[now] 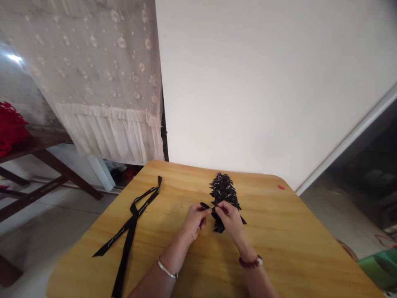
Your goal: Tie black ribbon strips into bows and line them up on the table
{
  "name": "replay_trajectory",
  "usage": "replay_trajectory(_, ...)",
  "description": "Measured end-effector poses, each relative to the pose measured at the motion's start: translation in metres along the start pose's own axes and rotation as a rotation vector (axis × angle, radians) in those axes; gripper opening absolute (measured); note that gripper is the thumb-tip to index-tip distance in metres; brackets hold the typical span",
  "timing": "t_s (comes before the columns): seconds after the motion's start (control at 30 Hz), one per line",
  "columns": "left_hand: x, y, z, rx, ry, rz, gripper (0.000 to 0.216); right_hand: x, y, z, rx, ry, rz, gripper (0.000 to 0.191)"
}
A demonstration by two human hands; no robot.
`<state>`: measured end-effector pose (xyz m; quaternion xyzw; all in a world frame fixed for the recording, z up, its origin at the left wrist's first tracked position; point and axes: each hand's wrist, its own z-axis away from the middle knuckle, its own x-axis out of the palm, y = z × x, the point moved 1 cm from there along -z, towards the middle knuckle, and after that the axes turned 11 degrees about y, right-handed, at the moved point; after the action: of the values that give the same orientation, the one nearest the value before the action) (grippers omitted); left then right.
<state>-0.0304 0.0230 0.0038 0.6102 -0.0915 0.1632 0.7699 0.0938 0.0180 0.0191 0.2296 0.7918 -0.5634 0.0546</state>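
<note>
My left hand (194,219) and my right hand (228,217) meet over the middle of a wooden table (279,244). Both pinch a small piece of black ribbon (208,207) between thumb and fingers; its tail hangs down under my right hand. Just beyond the hands lies a pile of folded black ribbon bows (223,188). Long strips of black ribbon (133,219) with pale lettering lie crossed on the left part of the table. A silver bangle is on my left wrist, a red bead bracelet on my right.
A small red object (281,187) lies near the table's far right corner. A white wall stands close behind the table. A lace curtain (102,82) hangs at the left above a dark wooden bench with red fabric (10,128).
</note>
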Motion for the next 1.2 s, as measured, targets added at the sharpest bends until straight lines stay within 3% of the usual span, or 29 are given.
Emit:
replay_trajectory(0.4,0.0022,-0.0037,0.0006,0.003,0.012,0.029,0.021,-0.0011,-0.0076,0.0027,-0.084,0.078,0.100,0.019)
replay_trajectory(0.8,0.0053,-0.0003,0.0044,0.023,0.093,0.020,0.023,0.0000,-0.0093,0.0046,-0.032,0.061,0.041,0.024)
replay_trajectory(1.2,0.0055,-0.0028,0.0036,-0.001,0.094,0.042,0.027,0.0023,-0.0035,0.0053,-0.009,0.091,0.051,0.021)
